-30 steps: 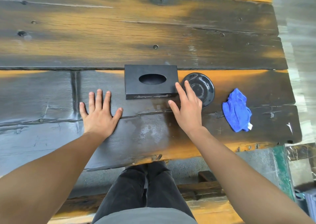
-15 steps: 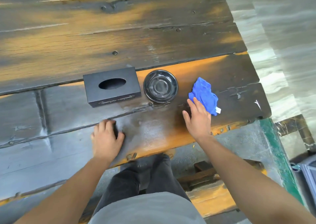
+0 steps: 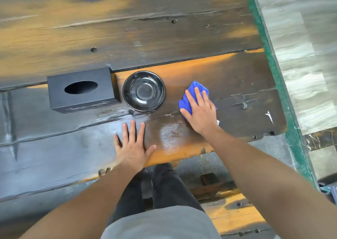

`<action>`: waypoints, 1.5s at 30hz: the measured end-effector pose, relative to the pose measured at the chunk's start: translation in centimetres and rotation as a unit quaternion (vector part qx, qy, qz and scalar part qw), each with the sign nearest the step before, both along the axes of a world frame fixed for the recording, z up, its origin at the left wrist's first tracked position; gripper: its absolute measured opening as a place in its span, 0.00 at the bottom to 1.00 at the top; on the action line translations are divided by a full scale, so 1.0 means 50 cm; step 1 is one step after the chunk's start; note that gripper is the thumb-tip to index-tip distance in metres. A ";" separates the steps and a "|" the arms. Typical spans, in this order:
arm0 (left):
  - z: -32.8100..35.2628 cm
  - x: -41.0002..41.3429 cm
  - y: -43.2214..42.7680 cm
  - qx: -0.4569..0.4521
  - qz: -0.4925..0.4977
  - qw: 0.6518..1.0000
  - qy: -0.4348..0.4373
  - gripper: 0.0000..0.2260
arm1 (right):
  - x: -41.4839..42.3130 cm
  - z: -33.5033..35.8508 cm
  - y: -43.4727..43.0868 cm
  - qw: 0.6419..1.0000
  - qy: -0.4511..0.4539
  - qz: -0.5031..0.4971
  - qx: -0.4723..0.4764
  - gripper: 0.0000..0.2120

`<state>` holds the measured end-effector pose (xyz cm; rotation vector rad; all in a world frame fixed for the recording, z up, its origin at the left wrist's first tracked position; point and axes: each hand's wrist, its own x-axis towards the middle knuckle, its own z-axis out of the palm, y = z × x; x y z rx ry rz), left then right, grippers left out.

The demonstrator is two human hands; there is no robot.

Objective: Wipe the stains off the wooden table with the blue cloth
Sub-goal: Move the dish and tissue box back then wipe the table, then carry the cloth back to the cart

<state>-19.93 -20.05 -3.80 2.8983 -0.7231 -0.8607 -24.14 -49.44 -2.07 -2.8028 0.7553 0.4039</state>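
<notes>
Right hand (image 3: 200,111) lies flat on the cloth (image 3: 188,103), just right of the dish (image 3: 143,91); left hand (image 3: 132,145) is spread on the surface (image 3: 54,147) below the dish; box (image 3: 82,91) left of it

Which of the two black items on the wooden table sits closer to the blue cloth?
The round glossy black dish. It sits between the rectangular black tissue box and the blue cloth under the right hand.

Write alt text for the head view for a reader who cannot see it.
The right hand presses a blue cloth flat on a dark wooden table, while the left hand lies flat near its front edge. A black bowl and black tissue box sit left of the cloth.
</notes>
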 end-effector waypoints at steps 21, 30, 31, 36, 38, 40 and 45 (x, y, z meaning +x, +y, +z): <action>0.069 0.020 -0.029 0.062 -0.056 0.996 0.006 0.42 | -0.167 0.032 0.087 0.996 0.024 -0.081 -0.007 0.24; 0.146 0.066 -0.044 0.009 -0.152 0.987 -0.042 0.23 | -0.347 0.133 0.175 0.886 -0.063 -0.375 0.266 0.15; 0.151 0.064 -0.048 -0.004 -0.178 0.983 -0.040 0.22 | -0.373 0.139 0.188 0.868 -0.071 -0.407 0.274 0.16; 0.158 0.010 -0.104 -0.076 -0.268 0.956 0.088 0.17 | -0.502 0.142 0.255 0.776 -0.098 -0.558 0.278 0.16; 0.152 -0.018 -0.143 -0.053 -0.331 0.936 0.109 0.18 | -0.563 0.135 0.292 0.731 -0.096 -0.617 0.275 0.16; 0.150 -0.053 -0.193 -0.037 -0.373 0.917 0.134 0.19 | -0.630 0.124 0.335 0.682 -0.073 -0.672 0.279 0.17; 0.162 -0.163 -0.336 -0.023 -0.393 0.897 0.198 0.17 | -0.769 0.101 0.422 0.580 -0.009 -0.755 0.306 0.19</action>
